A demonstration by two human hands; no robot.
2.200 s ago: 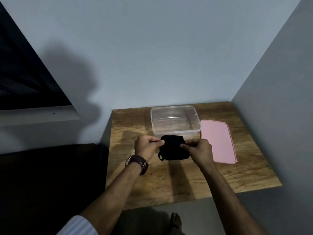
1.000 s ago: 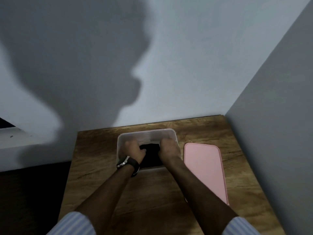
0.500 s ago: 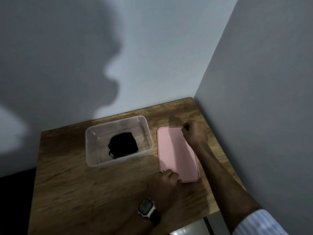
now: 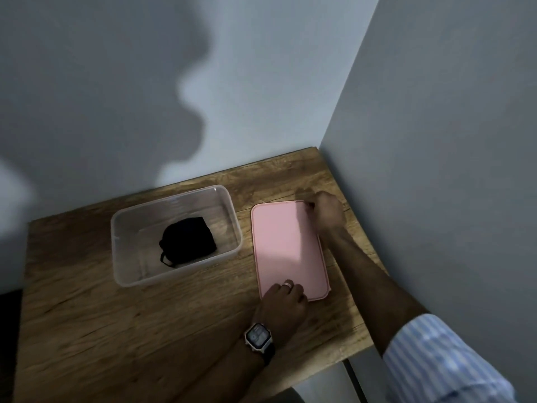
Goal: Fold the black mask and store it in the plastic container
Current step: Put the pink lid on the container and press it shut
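Note:
The folded black mask (image 4: 187, 241) lies inside the clear plastic container (image 4: 122, 269) on the left half of the wooden table; one ear loop sticks out at its near left. To the container's right lies the flat pink lid (image 4: 286, 245). My left hand (image 4: 286, 301), with a ring and a wristwatch, grips the lid's near edge. My right hand (image 4: 328, 212) curls over the lid's far right corner. Neither hand touches the mask or the container.
The wooden table (image 4: 145, 330) stands in a corner, with a wall behind it and another wall close along its right side. Its near edge runs under my arms, and dark floor shows past its left edge.
Both hands set the mask down in the container, let go and moved right onto the pink lid. Since half a second ago my left hand has closed onto the lid's near edge.

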